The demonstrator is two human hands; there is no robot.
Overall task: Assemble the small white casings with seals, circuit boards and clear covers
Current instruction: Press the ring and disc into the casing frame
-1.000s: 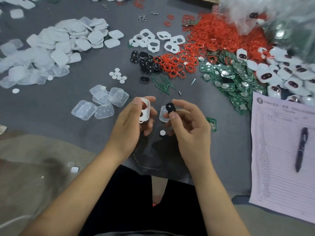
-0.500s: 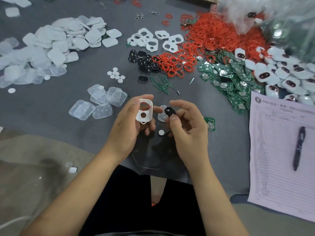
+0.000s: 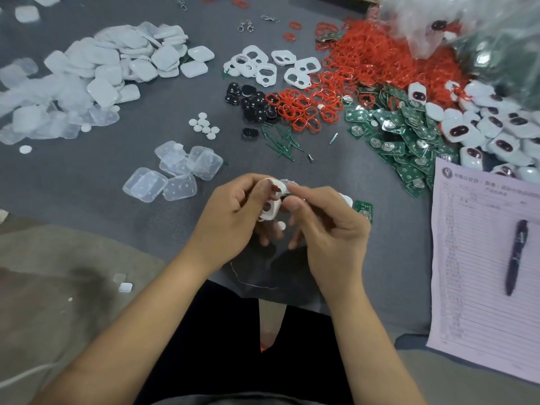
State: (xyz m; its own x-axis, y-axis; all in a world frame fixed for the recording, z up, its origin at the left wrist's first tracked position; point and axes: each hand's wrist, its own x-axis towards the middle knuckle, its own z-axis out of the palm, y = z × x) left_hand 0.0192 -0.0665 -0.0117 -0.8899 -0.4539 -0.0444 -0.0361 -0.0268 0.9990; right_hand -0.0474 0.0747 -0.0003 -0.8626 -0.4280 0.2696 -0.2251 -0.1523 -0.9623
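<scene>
The left hand (image 3: 233,214) holds a white casing (image 3: 270,206) between the thumb and the curled fingers, above the near edge of the grey table (image 3: 87,176). The casing stands nearly upright and shows two holes, one over the other. The right hand (image 3: 330,226) meets it from the right side: its thumb and forefinger are pinched together at the upper part of the casing. What these fingers hold I cannot tell, because they cover it and the place is blurred.

Just behind the right hand lies one green board (image 3: 363,210), flat on the table, and a small white disc (image 3: 281,225) shows between the two hands. Left of the hands lies a small group of clear covers (image 3: 175,173). Farther back there are empty white frames (image 3: 268,68), black pads (image 3: 251,103) and a big heap of red seals (image 3: 365,59). A heap of green boards (image 3: 403,133) lies right of the seals, and finished white casings (image 3: 482,127) are behind it, near a clear plastic bag (image 3: 467,24). A large pile of white and clear shells (image 3: 87,74) fills the far left. At the right edge lies a printed sheet (image 3: 479,258) with a dark pen (image 3: 515,255) on it.
</scene>
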